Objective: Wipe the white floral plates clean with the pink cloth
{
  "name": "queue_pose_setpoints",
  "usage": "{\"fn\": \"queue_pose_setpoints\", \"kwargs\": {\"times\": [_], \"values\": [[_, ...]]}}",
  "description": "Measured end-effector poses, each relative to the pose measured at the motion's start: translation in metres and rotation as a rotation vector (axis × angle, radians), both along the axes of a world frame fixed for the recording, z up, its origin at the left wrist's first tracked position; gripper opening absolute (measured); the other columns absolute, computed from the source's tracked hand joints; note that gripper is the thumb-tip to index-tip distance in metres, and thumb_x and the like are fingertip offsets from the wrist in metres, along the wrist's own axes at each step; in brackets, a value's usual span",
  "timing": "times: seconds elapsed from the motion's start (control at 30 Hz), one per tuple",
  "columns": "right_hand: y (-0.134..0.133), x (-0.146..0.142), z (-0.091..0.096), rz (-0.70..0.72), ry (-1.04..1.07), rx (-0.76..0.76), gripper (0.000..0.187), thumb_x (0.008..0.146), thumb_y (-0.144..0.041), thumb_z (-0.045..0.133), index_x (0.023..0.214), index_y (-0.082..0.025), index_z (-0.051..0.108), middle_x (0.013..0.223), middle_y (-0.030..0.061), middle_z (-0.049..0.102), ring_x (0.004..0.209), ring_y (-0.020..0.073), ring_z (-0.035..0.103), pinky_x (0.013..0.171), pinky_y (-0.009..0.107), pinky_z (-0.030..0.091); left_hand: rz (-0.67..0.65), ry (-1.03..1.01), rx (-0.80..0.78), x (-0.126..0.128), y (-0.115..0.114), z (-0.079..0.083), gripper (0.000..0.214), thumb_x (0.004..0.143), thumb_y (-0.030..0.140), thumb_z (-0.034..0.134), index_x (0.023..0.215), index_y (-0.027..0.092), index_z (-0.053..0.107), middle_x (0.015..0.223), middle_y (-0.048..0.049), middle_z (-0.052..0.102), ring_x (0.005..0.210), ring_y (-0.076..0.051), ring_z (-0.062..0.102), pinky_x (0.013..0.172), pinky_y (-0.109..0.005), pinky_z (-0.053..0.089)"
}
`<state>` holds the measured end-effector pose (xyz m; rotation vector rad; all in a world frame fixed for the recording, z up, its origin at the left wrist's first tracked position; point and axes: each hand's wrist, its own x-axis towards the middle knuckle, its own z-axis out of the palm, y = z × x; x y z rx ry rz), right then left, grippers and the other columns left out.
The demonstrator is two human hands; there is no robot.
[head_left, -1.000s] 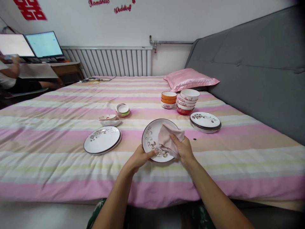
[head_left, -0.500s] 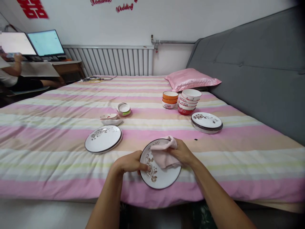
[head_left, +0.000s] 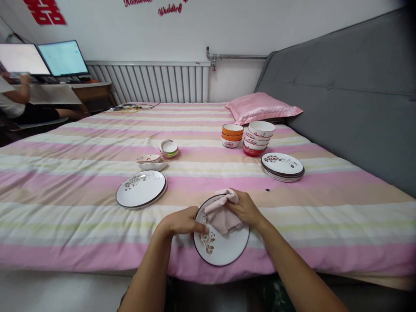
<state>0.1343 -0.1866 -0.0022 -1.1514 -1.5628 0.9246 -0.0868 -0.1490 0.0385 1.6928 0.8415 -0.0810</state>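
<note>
Round white ceramic plate with dark rim (head_left: 227,250): far part covered by soft pale-pink cloth (head_left: 224,219). Left hand (head_left: 184,222): fingers beneath plate mostly hidden. Right hand (head_left: 247,211): fingertips hidden at cloth. Flat black scrap (head_left: 267,190), right: too small to identify. Far left: seated person in white top (head_left: 11,103) cut by left edge; pale-blue rectangular monitor (head_left: 63,58), text illegible. Red wall character (head_left: 44,11): top cut off.

Bare hands (head_left: 183,223) (head_left: 246,209) and slender, uncovered forearms (head_left: 148,268) appear with a dark green garment (head_left: 280,294) whose pale, leaf-like print is partly lost in shadow below.
</note>
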Motion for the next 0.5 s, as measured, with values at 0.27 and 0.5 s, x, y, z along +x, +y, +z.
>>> {"fn": "queue_pose_setpoints", "kwargs": {"times": [0.27, 0.5], "values": [[0.003, -0.004, -0.005, -0.295, -0.091, 0.024, 0.035, 0.081, -0.049, 0.051, 0.074, -0.016, 0.062, 0.067, 0.0013, 0.061, 0.063, 0.0163, 0.054, 0.057, 0.024, 0.038, 0.097, -0.043, -0.092, 0.004, -0.002, 0.0, 0.031, 0.064, 0.027, 0.063, 0.09, 0.01, 0.069, 0.088, -0.0083, 0.071, 0.08, -0.024, 0.065, 0.069, -0.03, 0.05], [0.017, 0.01, -0.014, -0.793, -0.025, -0.177, 0.047, 0.074, -0.06, 0.05, 0.075, -0.014, 0.064, 0.07, 0.0081, 0.066, 0.069, 0.0243, 0.06, 0.061, 0.03, 0.042, 0.289, -0.023, -0.09, 0.01, -0.004, -0.004, 0.023, 0.063, 0.026, 0.061, 0.08, 0.012, 0.068, 0.075, -0.0059, 0.07, 0.072, -0.022, 0.064, 0.063, -0.029, 0.048]]}}
